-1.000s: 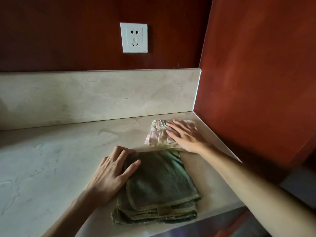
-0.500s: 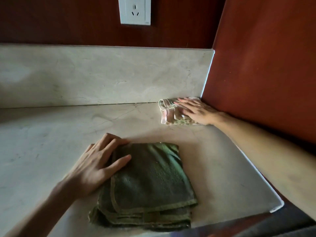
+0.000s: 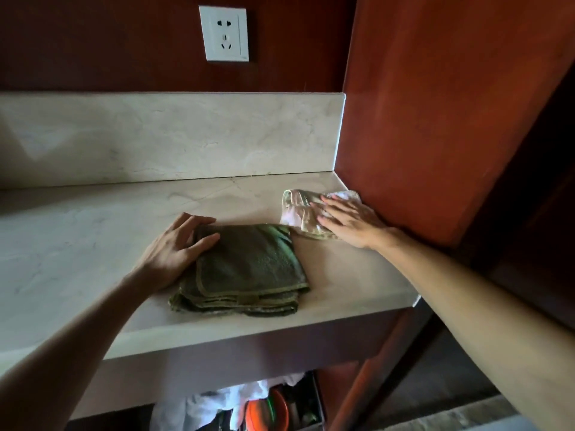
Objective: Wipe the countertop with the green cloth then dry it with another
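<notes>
A folded green cloth (image 3: 249, 269) lies on the pale marble countertop (image 3: 77, 244) near its front edge. My left hand (image 3: 174, 250) rests flat on the cloth's left side, fingers straight and thumb across its top. A smaller pink and beige cloth (image 3: 298, 213) lies bunched in the back right corner. My right hand (image 3: 351, 220) presses down on it with straight, spread fingers and covers its right half. The two cloths nearly touch at their corners.
A marble backsplash (image 3: 171, 135) runs along the rear, with a white wall socket (image 3: 224, 34) above it. A red-brown wooden panel (image 3: 435, 119) walls the counter's right side. Below the counter an open space holds white fabric and orange items (image 3: 264, 405).
My right hand has slid the pink cloth back from the far corner toward the green cloth. The left hand stays on the green cloth. The camera has pulled back and tilted.
</notes>
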